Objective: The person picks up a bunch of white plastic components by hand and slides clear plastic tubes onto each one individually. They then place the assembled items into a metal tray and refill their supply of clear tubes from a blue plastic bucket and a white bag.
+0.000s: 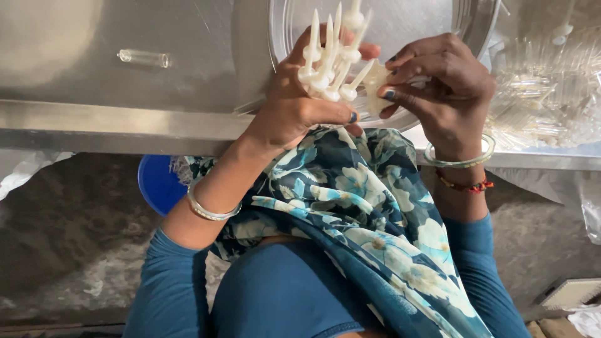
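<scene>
Left hand [294, 106] grips a fanned bunch of white plungers [332, 62], stems up, over the steel bowl [438, 31] at the table's near edge. Right hand [444, 87] pinches one white piece [375, 84] beside them. Advisable: keep bunch tight, heads level, seat piece squarely.

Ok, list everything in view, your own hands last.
white plungers: a bunch, fanned in the left hand
white piece: one, pinched in the right fingers
steel table: one, across the top
bowl: one, metal, behind the hands
clear tube: one, lying on the table, left
clear parts: a heap, on the table, right
blue tub: one, under the table
floral scarf: one, blue, over the lap
left hand: holds the plungers
right hand: holds the piece
</scene>
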